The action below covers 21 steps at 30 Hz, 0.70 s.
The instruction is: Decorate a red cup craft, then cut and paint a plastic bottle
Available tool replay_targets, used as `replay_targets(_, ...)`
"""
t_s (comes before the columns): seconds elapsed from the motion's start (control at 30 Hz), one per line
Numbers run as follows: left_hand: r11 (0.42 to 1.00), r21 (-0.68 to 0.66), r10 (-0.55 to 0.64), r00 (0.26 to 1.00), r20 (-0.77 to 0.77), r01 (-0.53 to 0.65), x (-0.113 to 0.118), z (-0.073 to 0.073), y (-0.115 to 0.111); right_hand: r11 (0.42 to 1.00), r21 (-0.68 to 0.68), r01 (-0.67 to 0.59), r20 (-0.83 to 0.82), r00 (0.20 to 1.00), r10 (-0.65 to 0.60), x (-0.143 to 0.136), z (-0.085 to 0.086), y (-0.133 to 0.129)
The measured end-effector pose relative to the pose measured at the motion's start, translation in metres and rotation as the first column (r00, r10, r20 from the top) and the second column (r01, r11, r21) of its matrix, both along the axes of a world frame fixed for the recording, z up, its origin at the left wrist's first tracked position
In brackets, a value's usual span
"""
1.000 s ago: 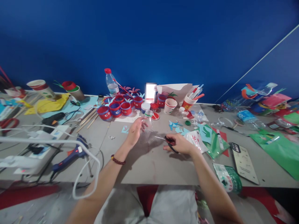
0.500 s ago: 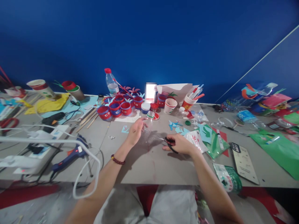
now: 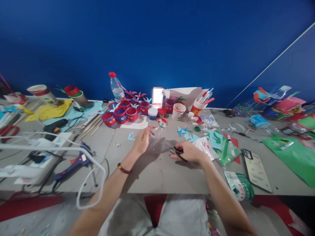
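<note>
My left hand [image 3: 142, 141] grips a clear plastic bottle top [image 3: 158, 131] by its side, fingers wrapped round it. A green ring shows at its neck, which tilts away from me. In my right hand [image 3: 188, 151] are black-handled scissors [image 3: 179, 150], closed around by my fingers. Their blades point left to the lower part of the clear plastic; whether they touch it I cannot tell. Behind the bottle stand a white-lidded jar [image 3: 153, 113] and a small red pot [image 3: 161, 113]. Blue paper cutouts [image 3: 182, 131] lie beyond my right hand.
Red and blue paper-ring figures [image 3: 120, 115] and a water bottle [image 3: 116, 87] stand at the back. A glue gun [image 3: 73, 165] and power strip [image 3: 36, 170] with a looping white cable lie left. A phone [image 3: 257, 170] and green pouch [image 3: 238, 186] lie right.
The bottle's neck has tipped a little to the right in my left hand. The scissors' blades look slightly more apart; my right hand has barely moved.
</note>
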<state>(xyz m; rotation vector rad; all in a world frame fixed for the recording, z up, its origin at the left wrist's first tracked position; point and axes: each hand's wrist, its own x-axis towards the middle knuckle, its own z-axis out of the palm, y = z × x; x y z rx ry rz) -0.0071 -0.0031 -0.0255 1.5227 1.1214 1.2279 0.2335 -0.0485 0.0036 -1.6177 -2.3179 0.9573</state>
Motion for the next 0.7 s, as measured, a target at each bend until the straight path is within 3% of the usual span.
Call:
replay_targets(0.1,0.999,-0.042,0.002,1.000,0.007,-0.001,0.003,0.000,-0.002,1.000,0.011,-0.001,-0.035,0.999,0.001,0.001,-0.005,0.002)
replay_targets(0.3,0.983,-0.177,-0.023,0.987,0.161,0.052,0.006,0.004,-0.002,0.999,-0.030,-0.028,-0.145,0.989,0.024,0.002,-0.015,0.006)
replay_targets(0.5,0.916,-0.349,-0.109,0.961,0.254,0.196,0.002,0.018,-0.003,0.996,-0.082,0.024,-0.196,0.980,-0.040,-0.001,-0.014,0.007)
replay_targets(0.7,0.882,-0.430,-0.084,0.963,0.257,0.192,0.000,0.023,-0.003,0.981,-0.189,0.051,-0.230,0.968,-0.095,0.001,-0.019,0.008)
